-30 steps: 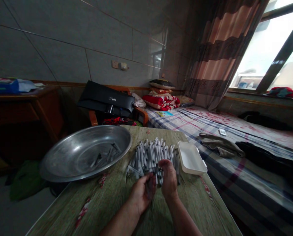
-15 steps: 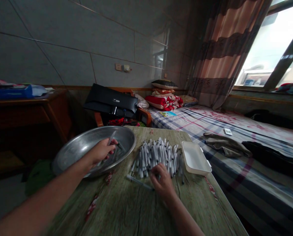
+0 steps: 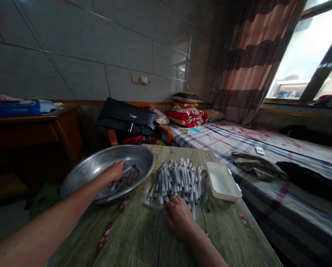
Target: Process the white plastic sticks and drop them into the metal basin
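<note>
- At the centre of the frame, a pile of slim, pale translucent pen-like plastic sticks with dark ends lies on a rectangular table with a greenish-grey wood-grain top; most of the sticks point away from the person.
- The right hand, just below the centre, is palm down at the near edge of the pile, its fingers bent and close together; whether they grip a stick cannot be told.
- A single pale translucent stick lies askew left of that hand, its right end reaching the thumb side; touching or just beside, I cannot tell.
- Left of the centre, the left hand is over a wide, round, shiny metal basin; its fingers are mostly hidden behind the back of the hand, so how far open they are, and whether they hold anything, cannot be told.
- Loose slim sticks lie inside the basin, right of the left hand, in its right half.
- Right of the pile, a white rectangular open plastic box with side clips sits near the right edge of the table.
- A bed with a plaid sheet fills the right of the frame.
</note>
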Demonstrator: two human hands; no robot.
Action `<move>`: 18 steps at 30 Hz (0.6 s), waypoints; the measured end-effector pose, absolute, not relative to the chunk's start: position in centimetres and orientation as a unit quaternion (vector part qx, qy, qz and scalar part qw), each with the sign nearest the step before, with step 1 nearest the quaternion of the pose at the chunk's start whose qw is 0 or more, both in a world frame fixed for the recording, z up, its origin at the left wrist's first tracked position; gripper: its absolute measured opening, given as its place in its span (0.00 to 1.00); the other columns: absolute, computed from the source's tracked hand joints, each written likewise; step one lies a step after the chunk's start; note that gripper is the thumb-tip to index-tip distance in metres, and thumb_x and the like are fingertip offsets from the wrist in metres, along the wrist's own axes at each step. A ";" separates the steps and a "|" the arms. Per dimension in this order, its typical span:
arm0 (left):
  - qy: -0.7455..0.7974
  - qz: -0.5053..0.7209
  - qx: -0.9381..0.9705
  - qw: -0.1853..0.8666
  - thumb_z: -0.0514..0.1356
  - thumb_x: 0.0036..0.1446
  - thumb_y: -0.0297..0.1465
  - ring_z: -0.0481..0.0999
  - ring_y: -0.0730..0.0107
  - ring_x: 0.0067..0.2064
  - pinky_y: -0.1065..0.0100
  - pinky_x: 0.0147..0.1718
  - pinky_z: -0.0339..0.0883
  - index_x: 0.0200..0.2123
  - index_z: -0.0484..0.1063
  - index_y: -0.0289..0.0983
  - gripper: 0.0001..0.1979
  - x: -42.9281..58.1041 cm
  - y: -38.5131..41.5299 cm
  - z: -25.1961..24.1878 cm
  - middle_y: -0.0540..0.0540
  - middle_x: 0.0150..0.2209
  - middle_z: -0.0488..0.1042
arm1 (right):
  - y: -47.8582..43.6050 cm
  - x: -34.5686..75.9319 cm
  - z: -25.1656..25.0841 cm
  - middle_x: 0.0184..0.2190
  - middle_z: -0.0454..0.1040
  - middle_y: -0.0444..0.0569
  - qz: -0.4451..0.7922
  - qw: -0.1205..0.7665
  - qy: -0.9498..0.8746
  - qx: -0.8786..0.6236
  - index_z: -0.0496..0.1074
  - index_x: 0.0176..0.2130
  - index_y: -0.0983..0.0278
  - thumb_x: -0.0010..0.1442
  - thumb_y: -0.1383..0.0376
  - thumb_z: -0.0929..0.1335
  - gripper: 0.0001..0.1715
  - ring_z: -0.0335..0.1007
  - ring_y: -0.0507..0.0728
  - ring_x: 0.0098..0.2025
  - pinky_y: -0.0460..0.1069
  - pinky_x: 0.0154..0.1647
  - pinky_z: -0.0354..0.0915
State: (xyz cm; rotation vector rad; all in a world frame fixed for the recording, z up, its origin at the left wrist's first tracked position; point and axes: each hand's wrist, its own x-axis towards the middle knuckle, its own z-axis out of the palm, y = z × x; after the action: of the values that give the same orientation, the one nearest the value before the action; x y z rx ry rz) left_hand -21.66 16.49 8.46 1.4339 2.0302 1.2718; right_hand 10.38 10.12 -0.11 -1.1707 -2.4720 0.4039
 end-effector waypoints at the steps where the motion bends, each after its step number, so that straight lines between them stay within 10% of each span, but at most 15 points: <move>1: 0.711 0.450 0.516 0.162 0.59 0.37 0.27 0.75 0.51 0.39 0.55 0.41 0.67 0.25 0.68 0.39 0.07 -21.2 16.5 8.8 0.41 0.32 0.73 | 10.2 10.3 -0.2 0.38 0.72 0.52 0.138 0.182 -0.880 -0.416 0.72 0.35 0.63 0.52 0.68 0.67 0.07 0.64 0.61 0.44 0.52 0.45 0.56; 5: 0.654 0.432 0.616 0.082 0.55 0.45 0.25 0.64 0.52 0.57 0.56 0.58 0.53 0.36 0.70 0.38 0.12 -17.7 15.3 10.9 0.38 0.50 0.68 | 10.3 10.2 -0.4 0.36 0.73 0.53 0.144 0.194 -0.875 -0.419 0.71 0.32 0.63 0.51 0.71 0.65 0.07 0.64 0.61 0.42 0.52 0.44 0.56; 10: 0.534 0.500 0.679 0.063 0.53 0.54 0.28 0.69 0.58 0.47 0.58 0.52 0.60 0.38 0.70 0.40 0.09 -9.8 10.3 11.3 0.43 0.42 0.70 | 11.1 10.4 -0.5 0.28 0.70 0.47 0.286 0.356 -0.761 -0.462 0.66 0.33 0.61 0.56 0.69 0.63 0.04 0.64 0.56 0.32 0.49 0.35 0.57; 18: 0.523 0.650 0.362 0.416 0.64 0.50 0.39 0.72 0.64 0.43 0.63 0.43 0.66 0.49 0.63 0.39 0.24 0.6 7.6 4.2 0.44 0.43 0.69 | 12.0 11.1 -0.1 0.17 0.57 0.35 0.635 0.495 -0.469 -0.363 0.63 0.33 0.61 0.54 0.49 0.68 0.20 0.48 0.47 0.17 0.43 0.17 0.46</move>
State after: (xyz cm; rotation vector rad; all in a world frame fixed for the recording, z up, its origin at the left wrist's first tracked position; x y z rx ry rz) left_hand 0.57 7.57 4.19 0.9082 1.3131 1.6316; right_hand 11.08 12.01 -0.07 -0.8800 -1.1365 1.5405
